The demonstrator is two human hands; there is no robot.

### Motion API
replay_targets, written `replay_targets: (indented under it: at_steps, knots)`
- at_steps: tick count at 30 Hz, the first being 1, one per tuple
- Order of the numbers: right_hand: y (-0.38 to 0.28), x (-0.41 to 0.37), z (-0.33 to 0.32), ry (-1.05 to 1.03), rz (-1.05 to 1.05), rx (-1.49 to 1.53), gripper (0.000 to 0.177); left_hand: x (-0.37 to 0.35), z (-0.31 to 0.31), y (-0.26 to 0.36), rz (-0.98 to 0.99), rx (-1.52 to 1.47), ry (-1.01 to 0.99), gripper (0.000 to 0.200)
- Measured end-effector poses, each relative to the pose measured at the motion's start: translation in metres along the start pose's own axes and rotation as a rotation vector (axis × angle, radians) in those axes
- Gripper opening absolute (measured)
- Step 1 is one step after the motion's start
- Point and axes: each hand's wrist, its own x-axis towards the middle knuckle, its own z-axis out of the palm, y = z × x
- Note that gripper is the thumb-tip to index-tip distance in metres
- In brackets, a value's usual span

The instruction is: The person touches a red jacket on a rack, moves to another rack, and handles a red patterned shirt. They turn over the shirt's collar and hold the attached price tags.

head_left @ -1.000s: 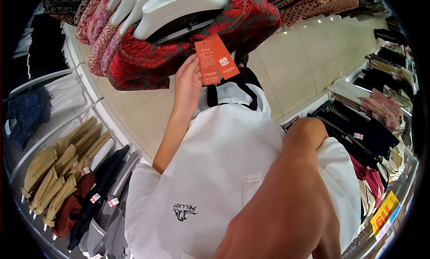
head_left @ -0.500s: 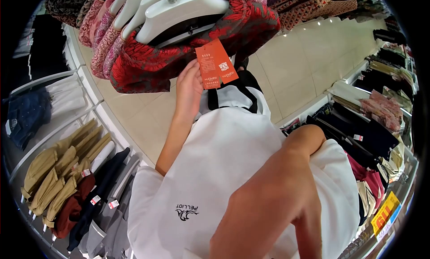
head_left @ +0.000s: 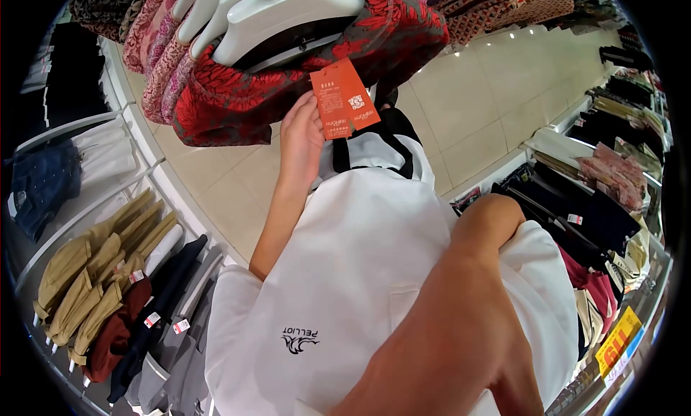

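Between the closed fingers of my left hand (head_left: 302, 134) is an orange tag (head_left: 340, 99) with white print and a square code, gripped at its left edge. Just behind it hangs a red and grey patterned garment (head_left: 223, 106) on a white hanger (head_left: 288, 16). My right arm is bent across the front of my white shirt (head_left: 345, 243), the elbow at the right. The back of my right hand (head_left: 453, 351) looms large and close at the bottom edge, where its fingers are cut off, so what it holds is hidden.
Pink patterned garments (head_left: 162, 74) hang at the upper left. Khaki trousers (head_left: 79, 272) and dark clothes fill a rack on the left. Another rack with dark clothes (head_left: 597, 214) and a yellow price sign (head_left: 619, 340) stands on the right. Tiled floor (head_left: 497, 92) shows between the racks.
My right hand has shifted down and to the right, uncovering more of the shirt. The tag, my left hand and the red garment sit slightly farther left and higher.
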Motion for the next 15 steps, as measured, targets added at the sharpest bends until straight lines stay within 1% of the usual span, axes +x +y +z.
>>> replay_targets:
  at_steps: [5,13,15]
  knots:
    - [0.004,-0.003,0.001,0.01,-0.023,-0.016,0.084,0.001,0.003,-0.001,0.006,-0.013,0.025,0.027]
    - [0.017,-0.008,0.004,0.043,-0.157,-0.043,0.084,0.001,0.004,-0.002,0.008,-0.035,0.035,0.026]
    - [0.017,-0.008,0.004,0.043,-0.152,-0.028,0.083,0.001,0.004,-0.003,0.008,-0.038,0.03,0.027]
